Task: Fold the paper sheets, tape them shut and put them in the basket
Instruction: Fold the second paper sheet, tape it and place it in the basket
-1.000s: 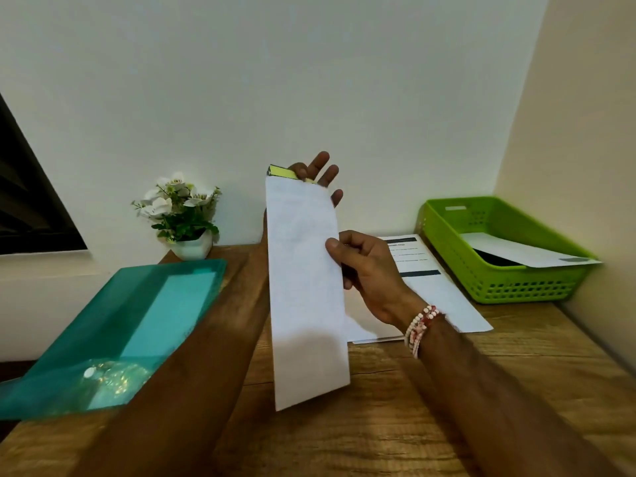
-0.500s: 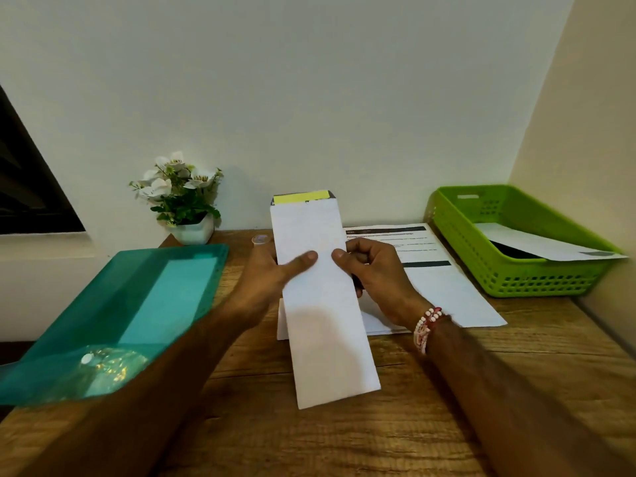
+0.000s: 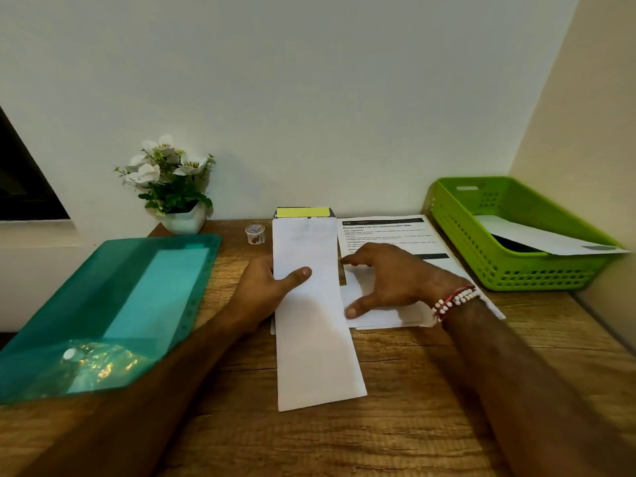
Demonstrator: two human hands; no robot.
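A long folded white paper sheet (image 3: 315, 325) lies lengthwise at the middle of the wooden desk. My left hand (image 3: 266, 287) holds its left edge, thumb on top and fingers hidden underneath. My right hand (image 3: 389, 280) hovers spread just right of the strip, over a stack of printed sheets (image 3: 389, 235), and grips nothing. A small roll of tape (image 3: 255, 233) stands behind the strip's left side. The green basket (image 3: 457, 242) at the far right holds a folded white sheet (image 3: 547, 241).
A teal plastic folder (image 3: 113, 304) lies at the left over the desk edge. A white pot of flowers (image 3: 175, 187) stands at the back left. A dark box with a yellow top (image 3: 303, 212) sits against the wall behind the strip.
The folded sheet went from held up in the air to lying flat on the desk. My right hand let go of it and moved right, fingers spreading.
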